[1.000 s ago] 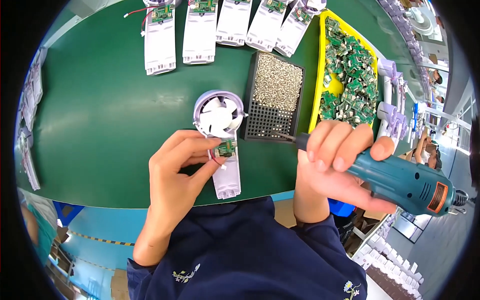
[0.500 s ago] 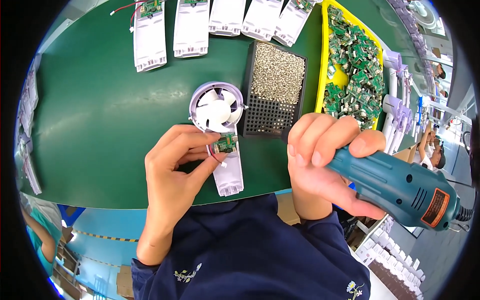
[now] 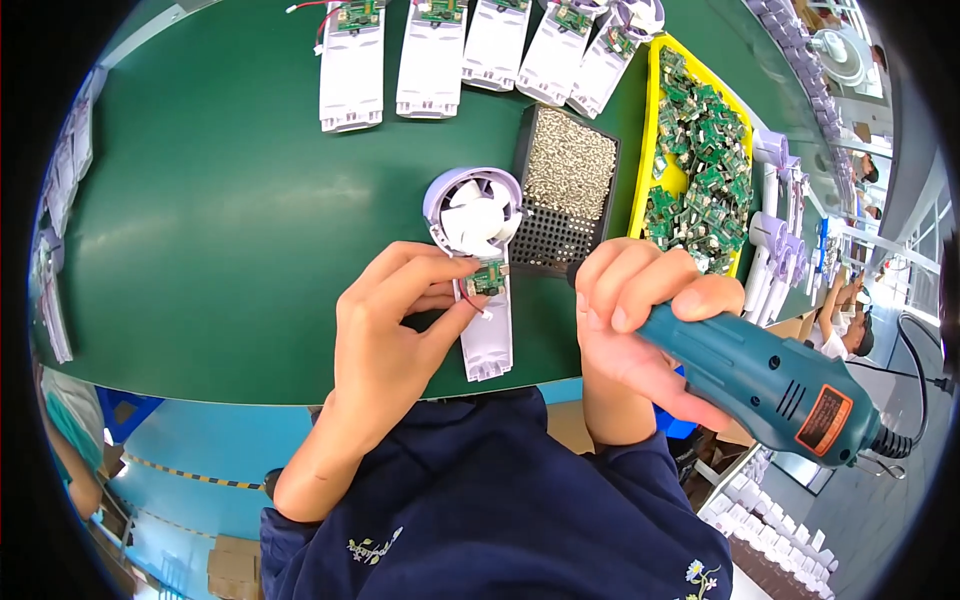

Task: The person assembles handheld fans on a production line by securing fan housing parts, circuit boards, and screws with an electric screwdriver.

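Observation:
My left hand (image 3: 395, 315) is closed, thumb and fingertips pinching a small green circuit board (image 3: 487, 281) with thin red and black wires ending in a white plug. The board lies in the pale lilac handle shell (image 3: 488, 345) of a small fan, whose round head with white blades (image 3: 472, 215) points away from me. My right hand (image 3: 650, 300) is wrapped around a teal electric screwdriver (image 3: 765, 375), its body slanting down to the right. The screwdriver's dark nose points left, near the black screw tray (image 3: 545, 235); its bit is hard to make out.
Silver screws (image 3: 570, 160) heap over the screw tray's far part. Right of it stands a yellow bin (image 3: 643, 170) full of green circuit boards. Several open fan shells (image 3: 351, 90) with boards line the table's far side. More lilac fans (image 3: 770, 240) stand beyond the bin.
The view has shifted, so the fan and shells appear farther right and the screwdriver farther left. Both hands keep their grips; the screwdriver's nose stays near the screw tray.

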Action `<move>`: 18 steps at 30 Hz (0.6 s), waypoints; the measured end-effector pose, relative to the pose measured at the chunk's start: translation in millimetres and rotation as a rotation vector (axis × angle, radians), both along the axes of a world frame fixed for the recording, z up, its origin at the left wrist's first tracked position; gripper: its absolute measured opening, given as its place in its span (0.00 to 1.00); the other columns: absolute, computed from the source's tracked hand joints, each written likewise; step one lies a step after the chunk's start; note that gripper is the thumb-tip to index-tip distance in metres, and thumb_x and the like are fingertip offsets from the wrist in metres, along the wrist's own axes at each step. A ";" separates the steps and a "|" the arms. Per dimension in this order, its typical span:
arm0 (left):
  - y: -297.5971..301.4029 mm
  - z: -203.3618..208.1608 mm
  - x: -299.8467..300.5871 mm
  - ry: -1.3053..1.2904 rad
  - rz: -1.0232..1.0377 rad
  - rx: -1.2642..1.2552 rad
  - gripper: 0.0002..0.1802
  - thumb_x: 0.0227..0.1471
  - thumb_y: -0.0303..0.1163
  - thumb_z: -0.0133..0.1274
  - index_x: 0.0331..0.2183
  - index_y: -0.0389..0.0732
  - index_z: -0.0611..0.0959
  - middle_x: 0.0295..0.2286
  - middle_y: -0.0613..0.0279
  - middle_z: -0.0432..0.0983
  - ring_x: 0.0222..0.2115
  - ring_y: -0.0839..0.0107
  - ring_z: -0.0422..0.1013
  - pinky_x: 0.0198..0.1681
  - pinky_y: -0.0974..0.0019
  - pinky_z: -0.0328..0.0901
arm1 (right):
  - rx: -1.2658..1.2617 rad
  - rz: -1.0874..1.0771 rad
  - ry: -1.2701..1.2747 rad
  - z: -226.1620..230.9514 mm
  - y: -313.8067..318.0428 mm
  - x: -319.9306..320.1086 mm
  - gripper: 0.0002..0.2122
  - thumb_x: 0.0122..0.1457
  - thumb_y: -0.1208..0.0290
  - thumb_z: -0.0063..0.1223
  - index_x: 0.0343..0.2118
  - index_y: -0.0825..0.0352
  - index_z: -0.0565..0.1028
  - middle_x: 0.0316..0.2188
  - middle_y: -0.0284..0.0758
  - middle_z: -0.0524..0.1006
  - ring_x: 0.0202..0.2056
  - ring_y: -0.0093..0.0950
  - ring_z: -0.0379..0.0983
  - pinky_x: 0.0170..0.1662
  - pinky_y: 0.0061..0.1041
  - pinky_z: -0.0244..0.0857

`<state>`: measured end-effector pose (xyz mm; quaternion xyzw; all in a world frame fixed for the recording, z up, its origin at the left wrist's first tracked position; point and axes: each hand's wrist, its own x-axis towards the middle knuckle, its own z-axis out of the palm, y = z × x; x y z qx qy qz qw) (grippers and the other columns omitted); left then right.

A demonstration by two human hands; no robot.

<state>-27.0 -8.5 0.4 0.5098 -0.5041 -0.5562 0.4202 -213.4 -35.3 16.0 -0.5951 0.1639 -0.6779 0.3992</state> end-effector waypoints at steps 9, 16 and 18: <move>-1.4 -1.0 4.2 0.003 -0.038 -0.037 0.14 0.44 0.13 0.61 0.37 0.33 0.83 0.35 0.57 0.75 0.34 0.67 0.80 0.39 0.70 0.77 | -0.019 -0.008 -0.008 26.0 7.0 2.3 0.37 0.52 0.29 0.50 0.46 0.63 0.66 0.22 0.32 0.68 0.15 0.24 0.62 0.16 0.23 0.56; -3.3 -7.0 -1.4 0.012 -0.030 -0.046 0.15 0.44 0.14 0.62 0.37 0.34 0.84 0.35 0.57 0.75 0.33 0.68 0.80 0.38 0.70 0.77 | -0.065 -0.063 -0.044 15.7 16.0 31.3 0.32 0.55 0.33 0.49 0.43 0.62 0.65 0.21 0.31 0.68 0.14 0.22 0.61 0.15 0.23 0.56; -1.9 -6.1 1.6 0.012 -0.016 -0.040 0.15 0.44 0.14 0.62 0.37 0.34 0.84 0.34 0.57 0.75 0.32 0.68 0.80 0.38 0.70 0.77 | -0.088 -0.047 -0.002 11.5 16.9 36.7 0.32 0.55 0.32 0.49 0.43 0.63 0.65 0.21 0.32 0.68 0.13 0.22 0.61 0.15 0.23 0.57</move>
